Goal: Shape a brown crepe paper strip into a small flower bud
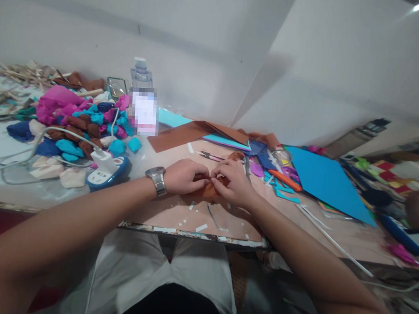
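Note:
My left hand [186,176] and my right hand [234,182] meet over the table near its front edge. Between them is a piece of brown paper [208,192], pinched by the thumbs and fingers of both hands. Parts of the paper are hidden under my fingers. A metal watch [157,180] is on my left wrist. Just beyond my hands lies a dark, thin pair of scissors or tweezers [211,156], too blurred to tell which. Small white scraps [201,228] are scattered on the table in front of the paper.
At left, crumpled paper balls [82,128] pile up beside a blue-and-white power socket [108,171] with a plugged-in charger. A bottle [141,75] and a lit phone [144,112] stand behind. Brown sheets [183,132], an orange cutter [285,179] and a blue sheet [329,181] lie beyond and right.

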`<action>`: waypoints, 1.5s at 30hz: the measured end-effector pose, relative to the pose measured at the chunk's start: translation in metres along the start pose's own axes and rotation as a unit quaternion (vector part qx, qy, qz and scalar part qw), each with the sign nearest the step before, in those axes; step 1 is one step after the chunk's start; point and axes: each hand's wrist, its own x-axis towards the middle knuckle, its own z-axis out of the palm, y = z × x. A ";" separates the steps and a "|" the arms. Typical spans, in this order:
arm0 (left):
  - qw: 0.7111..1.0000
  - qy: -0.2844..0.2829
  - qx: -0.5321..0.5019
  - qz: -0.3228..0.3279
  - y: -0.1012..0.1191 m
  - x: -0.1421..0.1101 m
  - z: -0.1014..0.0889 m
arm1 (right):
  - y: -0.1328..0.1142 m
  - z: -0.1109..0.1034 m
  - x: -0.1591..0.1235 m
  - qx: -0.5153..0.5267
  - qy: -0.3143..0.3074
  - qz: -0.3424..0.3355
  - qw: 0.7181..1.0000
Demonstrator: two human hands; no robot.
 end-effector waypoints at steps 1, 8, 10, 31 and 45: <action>1.000 -0.003 -0.001 -0.001 0.001 0.000 0.000 | -0.001 0.000 0.000 0.004 -0.001 0.001 1.000; 0.997 -0.041 -0.060 -0.012 0.002 0.001 -0.001 | -0.005 0.000 0.000 0.024 -0.007 -0.007 1.000; 0.994 -0.058 -0.095 -0.022 0.001 0.000 -0.002 | -0.005 -0.001 0.000 0.020 -0.008 -0.007 1.000; 0.978 -0.054 -0.173 -0.099 -0.019 0.003 -0.003 | 0.009 -0.004 0.001 -0.025 0.005 -0.008 1.000; 0.975 -0.108 -0.173 -0.091 -0.013 0.002 0.001 | -0.003 -0.002 0.000 0.012 -0.057 -0.025 0.998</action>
